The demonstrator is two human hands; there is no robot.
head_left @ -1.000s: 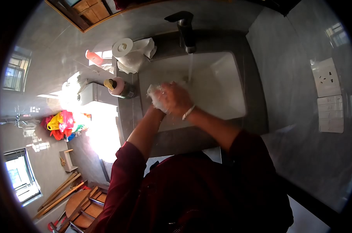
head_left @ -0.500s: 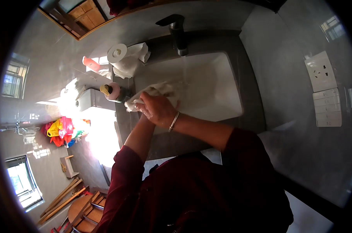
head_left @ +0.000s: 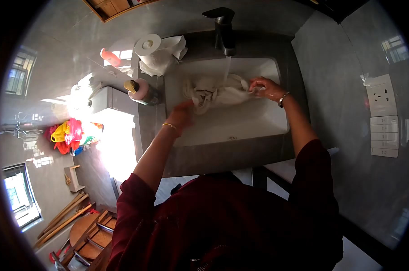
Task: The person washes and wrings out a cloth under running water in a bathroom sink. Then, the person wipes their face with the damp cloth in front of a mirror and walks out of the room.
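A wet white cloth [head_left: 220,92] lies stretched across the white sink basin [head_left: 254,124], under water running from the black faucet [head_left: 225,34]. My right hand [head_left: 267,89] has its fingers closed on the cloth's right end, at the basin's right side. At the cloth's left end is my left hand [head_left: 182,115], blurred by motion; its fingers are smeared, so its grip cannot be made out.
Left of the basin stand a pump bottle [head_left: 143,92] and a paper roll [head_left: 148,45] with loose paper. A pink bottle [head_left: 110,58] is farther left. Wall sockets [head_left: 380,95] are at the right, a wooden chair [head_left: 89,235] at the lower left.
My hands were together around the bunched cloth and are now apart, the right one moved to the right. The cloth is spread out in the basin. The view has shifted slightly.
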